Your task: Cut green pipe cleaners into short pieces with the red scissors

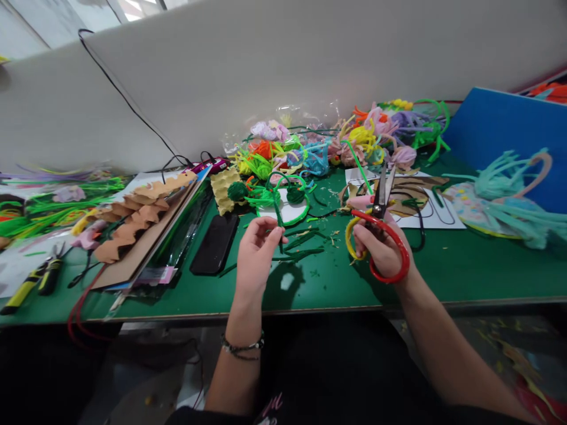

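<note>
Between thumb and fingers, my left hand [260,251] pinches a dark green pipe cleaner [279,213] that stands upright above the table. A pair of scissors [401,251] with red and yellow handles is held in my right hand [380,248], blades pointing up and a little parted. Several cut dark green pipe cleaner pieces [305,255] lie on the table between my hands. Just behind my left hand is a round white disc [290,211] edged in green, with dark green pom-poms [296,194] and curled pipe cleaners on it.
A black phone [214,245] lies left of my left hand. Pliers [29,287] and a stack of cardboard [142,248] are farther left. Colourful pipe cleaner bundles [319,154] line the wall. At the right are a teal tasselled piece [500,177] and a blue board [509,136].
</note>
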